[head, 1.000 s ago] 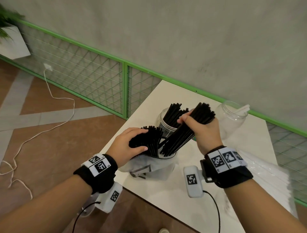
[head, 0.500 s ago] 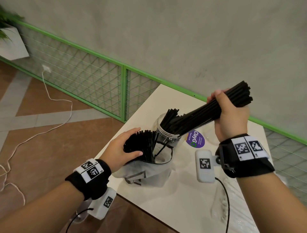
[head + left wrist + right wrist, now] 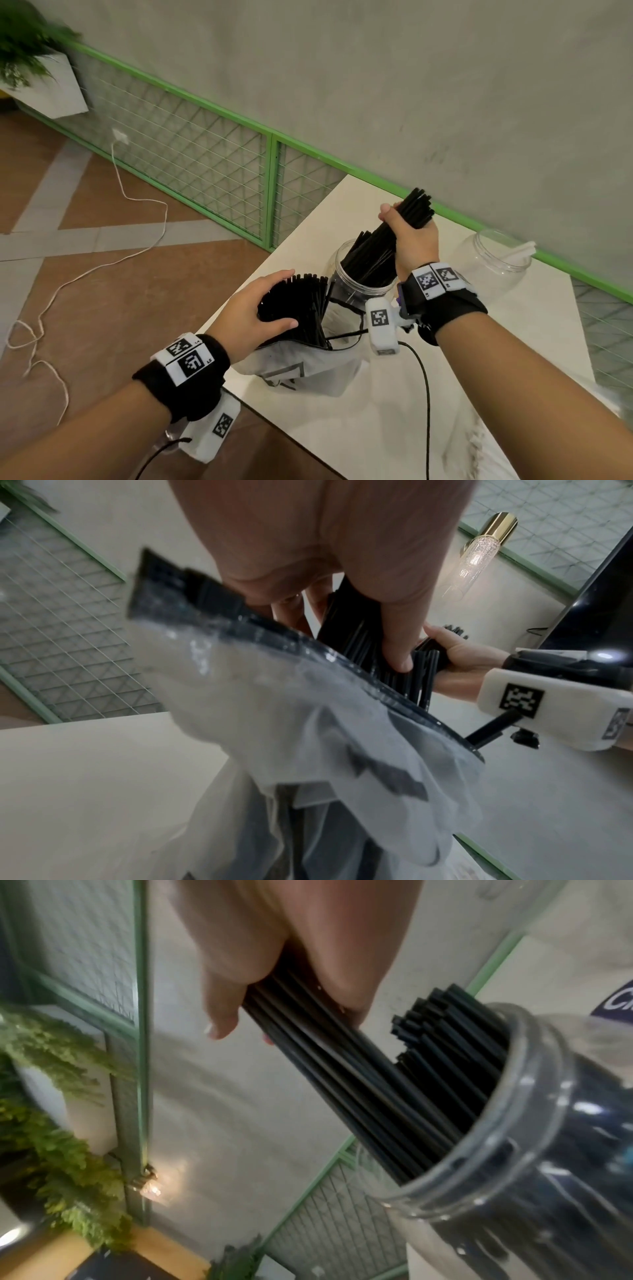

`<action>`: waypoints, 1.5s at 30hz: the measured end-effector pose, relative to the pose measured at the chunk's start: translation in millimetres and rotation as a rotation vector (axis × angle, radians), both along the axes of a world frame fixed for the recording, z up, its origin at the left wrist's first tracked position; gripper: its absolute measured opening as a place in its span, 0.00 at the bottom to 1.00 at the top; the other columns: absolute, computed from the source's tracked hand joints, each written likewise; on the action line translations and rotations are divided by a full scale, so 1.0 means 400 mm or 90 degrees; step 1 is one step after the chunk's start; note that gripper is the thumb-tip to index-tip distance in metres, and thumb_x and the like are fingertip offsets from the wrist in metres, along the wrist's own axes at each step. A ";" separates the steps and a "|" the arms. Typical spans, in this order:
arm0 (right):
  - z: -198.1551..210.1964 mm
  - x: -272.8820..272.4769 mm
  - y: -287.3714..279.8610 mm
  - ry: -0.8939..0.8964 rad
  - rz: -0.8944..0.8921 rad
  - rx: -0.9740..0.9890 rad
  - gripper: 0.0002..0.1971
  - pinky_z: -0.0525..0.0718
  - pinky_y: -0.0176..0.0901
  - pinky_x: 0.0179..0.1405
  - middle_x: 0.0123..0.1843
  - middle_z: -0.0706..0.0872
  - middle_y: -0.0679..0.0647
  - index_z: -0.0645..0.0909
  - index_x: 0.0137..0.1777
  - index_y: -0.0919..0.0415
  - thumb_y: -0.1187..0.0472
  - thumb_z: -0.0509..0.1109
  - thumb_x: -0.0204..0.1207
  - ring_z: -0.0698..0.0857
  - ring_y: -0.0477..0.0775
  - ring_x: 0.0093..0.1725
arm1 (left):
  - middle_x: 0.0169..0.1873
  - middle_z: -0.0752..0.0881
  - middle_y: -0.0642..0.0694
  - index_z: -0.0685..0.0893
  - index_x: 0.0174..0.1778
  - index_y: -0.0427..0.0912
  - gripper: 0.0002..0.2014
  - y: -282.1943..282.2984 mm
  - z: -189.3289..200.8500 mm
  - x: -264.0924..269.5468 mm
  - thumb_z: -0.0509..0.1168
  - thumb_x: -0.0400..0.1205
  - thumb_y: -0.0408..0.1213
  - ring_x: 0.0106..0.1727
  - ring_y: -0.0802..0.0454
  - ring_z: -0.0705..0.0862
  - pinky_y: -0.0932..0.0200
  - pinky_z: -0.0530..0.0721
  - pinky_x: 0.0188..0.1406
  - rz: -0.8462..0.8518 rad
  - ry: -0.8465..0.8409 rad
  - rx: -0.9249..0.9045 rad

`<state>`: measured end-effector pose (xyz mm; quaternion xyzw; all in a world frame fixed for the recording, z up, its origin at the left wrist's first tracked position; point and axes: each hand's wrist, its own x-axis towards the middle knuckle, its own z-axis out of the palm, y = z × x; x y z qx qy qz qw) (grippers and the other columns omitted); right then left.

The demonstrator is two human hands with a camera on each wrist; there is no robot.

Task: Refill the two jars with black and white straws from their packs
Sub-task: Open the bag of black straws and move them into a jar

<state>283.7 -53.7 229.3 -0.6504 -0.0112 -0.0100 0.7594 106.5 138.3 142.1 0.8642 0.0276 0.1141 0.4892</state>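
Observation:
On the white table stands a clear jar holding black straws. My right hand grips a bundle of black straws near its top. The bundle is tilted and its lower ends are inside the jar's mouth. Just left of the jar, a pale plastic pack stands open with more black straws sticking out. My left hand grips those straws, thumb in front and fingers behind.
A second clear jar stands empty at the right, with something white behind it. A crinkled clear pack lies at the table's right. The table's left edge drops to the floor, and a green mesh fence runs behind.
My right hand lifted the bundle out of the pack, swung it up to the right, then brought it down so its ends sit in the jar. The left hand stayed on the pack's straws.

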 end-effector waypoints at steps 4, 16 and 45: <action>-0.023 0.011 -0.013 0.007 0.087 -0.136 0.25 0.77 0.34 0.58 0.61 0.84 0.49 0.75 0.68 0.55 0.54 0.77 0.73 0.83 0.48 0.63 | 0.63 0.75 0.73 0.71 0.71 0.65 0.36 0.005 -0.001 0.000 0.78 0.70 0.41 0.65 0.79 0.71 0.80 0.68 0.63 0.005 0.004 -0.003; -0.038 -0.113 -0.190 -0.032 0.356 -0.463 0.17 0.78 0.36 0.34 0.35 0.83 0.43 0.85 0.46 0.48 0.41 0.79 0.61 0.79 0.44 0.31 | 0.62 0.75 0.74 0.71 0.70 0.66 0.35 0.007 -0.003 0.012 0.78 0.71 0.40 0.65 0.76 0.73 0.74 0.70 0.63 0.010 0.004 -0.005; -0.169 -0.237 -0.013 -0.040 0.457 -0.417 0.55 0.67 0.38 0.76 0.76 0.68 0.38 0.50 0.81 0.40 0.46 0.83 0.61 0.67 0.37 0.75 | 0.64 0.78 0.64 0.73 0.71 0.60 0.35 -0.003 0.013 0.004 0.77 0.71 0.37 0.67 0.64 0.76 0.61 0.75 0.68 0.009 0.013 -0.022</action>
